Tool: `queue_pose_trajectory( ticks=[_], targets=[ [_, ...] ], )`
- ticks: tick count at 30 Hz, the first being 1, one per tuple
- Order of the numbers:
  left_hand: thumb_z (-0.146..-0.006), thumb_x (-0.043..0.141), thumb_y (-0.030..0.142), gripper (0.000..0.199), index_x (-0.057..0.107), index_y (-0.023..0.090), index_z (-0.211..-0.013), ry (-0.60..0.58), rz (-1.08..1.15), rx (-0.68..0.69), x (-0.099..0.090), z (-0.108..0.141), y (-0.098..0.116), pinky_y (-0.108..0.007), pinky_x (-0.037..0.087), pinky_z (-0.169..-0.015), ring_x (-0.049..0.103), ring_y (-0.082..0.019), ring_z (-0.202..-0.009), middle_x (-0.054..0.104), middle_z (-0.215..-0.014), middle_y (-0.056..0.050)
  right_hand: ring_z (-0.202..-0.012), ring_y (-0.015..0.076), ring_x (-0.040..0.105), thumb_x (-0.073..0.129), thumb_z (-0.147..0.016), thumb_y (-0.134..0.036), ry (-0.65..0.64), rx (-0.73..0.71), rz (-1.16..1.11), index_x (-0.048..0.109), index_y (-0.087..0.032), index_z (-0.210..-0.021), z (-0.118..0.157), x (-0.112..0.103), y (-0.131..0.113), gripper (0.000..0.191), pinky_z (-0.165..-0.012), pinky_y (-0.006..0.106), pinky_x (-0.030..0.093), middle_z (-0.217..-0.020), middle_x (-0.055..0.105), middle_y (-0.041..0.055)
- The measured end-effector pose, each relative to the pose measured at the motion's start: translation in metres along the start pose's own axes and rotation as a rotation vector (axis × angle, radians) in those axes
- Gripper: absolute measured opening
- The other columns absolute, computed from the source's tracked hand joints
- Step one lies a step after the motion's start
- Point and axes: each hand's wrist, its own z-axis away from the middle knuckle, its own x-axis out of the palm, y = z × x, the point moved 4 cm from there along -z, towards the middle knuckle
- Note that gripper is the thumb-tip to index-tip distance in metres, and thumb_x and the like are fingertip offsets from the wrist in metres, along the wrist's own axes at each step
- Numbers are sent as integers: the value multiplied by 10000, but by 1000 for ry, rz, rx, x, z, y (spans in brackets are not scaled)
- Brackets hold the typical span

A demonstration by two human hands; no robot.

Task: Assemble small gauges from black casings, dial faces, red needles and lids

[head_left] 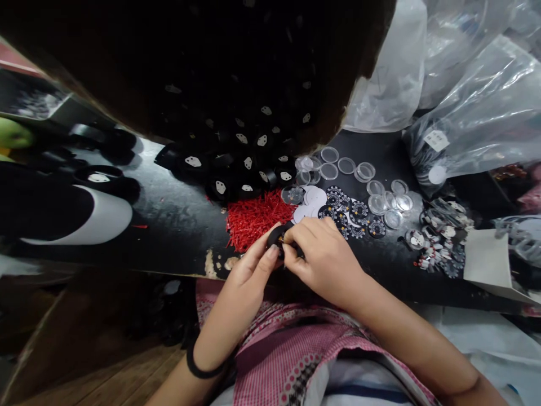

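Note:
My left hand (pixel 250 269) is wrapped round a small black round case (pixel 276 237) near the table's front edge, its thumb pressed against the near side. My right hand (pixel 322 255) has its fingertips bunched together over the same case, and whatever is between them is too hidden to make out. Just beyond the hands lies a heap of thin red plastic needles (pixel 257 220). To its right are printed black dials (pixel 359 211) and white discs (pixel 315 197). Clear round covers (pixel 329 171) lie scattered behind the dials.
A large dark container (pixel 203 67) leans over the back, with black round cases (pixel 247 163) spilling from its mouth. Clear plastic bags (pixel 486 113) stand at the right, near small assembled parts (pixel 442 237) and a white box (pixel 486 262). A white curved piece (pixel 112 214) is at left.

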Motion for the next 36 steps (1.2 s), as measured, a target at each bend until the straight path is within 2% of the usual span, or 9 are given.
queue_pose_trajectory(
  ticks=[7, 11, 14, 18, 22, 24, 27, 31, 36],
  targets=[
    [-818, 716, 462, 411, 699, 334, -1208, 71, 126, -65, 6, -3, -14, -380, 509, -1042, 601, -290, -1252, 686, -1296, -35, -696, 125, 562, 566, -900, -171, -68, 257, -266, 604, -198, -831, -4, -7, 7, 83, -701, 258, 390, -791, 662, -18],
    [-811, 740, 428, 441, 686, 289, -1227, 63, 93, -31, 3, -11, -12, -413, 469, -1085, 606, -293, -1243, 679, -1311, -57, -791, 129, 633, 547, -945, -240, -116, 254, -419, 678, -202, -913, -22, -11, 49, 141, -731, 234, 432, -846, 699, -6],
    [-812, 736, 440, 410, 701, 262, -1180, 81, 193, -35, 8, -11, -10, -454, 519, -1032, 639, -295, -1189, 695, -1280, -62, -970, 208, 623, 499, -968, -236, 111, 424, -3, 669, -164, -1075, -49, -18, 106, 213, -847, 326, 432, -1087, 667, 101],
    [-797, 755, 423, 391, 715, 232, -1136, 50, 224, -70, 16, -10, -9, -471, 525, -1024, 639, -288, -1180, 710, -1244, -77, -974, 259, 604, 545, -917, -178, 60, 470, 170, 677, -129, -979, -70, -17, 145, 154, -861, 395, 426, -1109, 610, 149],
    [-875, 676, 414, 318, 704, 234, -1136, 109, 360, 32, 11, -15, -1, -420, 498, -1057, 669, -231, -1124, 737, -1164, -66, -871, 195, 595, 559, -919, -213, 61, 422, 47, 651, -160, -894, -45, -20, 115, 109, -818, 342, 452, -1009, 611, 82],
    [-905, 634, 425, 281, 714, 234, -1095, 81, 438, 2, 13, -18, 2, -398, 515, -1035, 686, -214, -1084, 749, -1120, -59, -842, 167, 594, 578, -912, -214, 28, 323, -229, 634, -178, -872, -25, -13, 84, 78, -818, 315, 469, -935, 626, 42],
    [-928, 586, 453, 312, 726, 213, -1070, -16, 509, -120, 21, -21, 3, -368, 536, -1006, 688, -211, -1081, 742, -1150, -69, -899, 151, 619, 602, -898, -193, 4, 204, -523, 610, -188, -1091, -2, 0, 44, 193, -850, 307, 499, -1110, 650, 61],
    [-928, 597, 424, 303, 711, 202, -1101, -4, 493, -122, 24, -19, 3, -375, 518, -1033, 658, -229, -1156, 718, -1222, -82, -1044, 167, 636, 522, -946, -169, 177, 269, -625, 636, -212, -1155, 7, 3, 34, 242, -938, 324, 492, -1149, 687, 57],
    [-881, 652, 475, 348, 708, 222, -1114, -24, 346, -41, 22, -14, 1, -385, 535, -1004, 646, -255, -1178, 708, -1238, -81, -1035, 158, 621, 524, -962, -197, 129, 226, -609, 656, -252, -1246, 3, 4, 26, 318, -962, 328, 494, -1135, 622, 63]
  ],
)
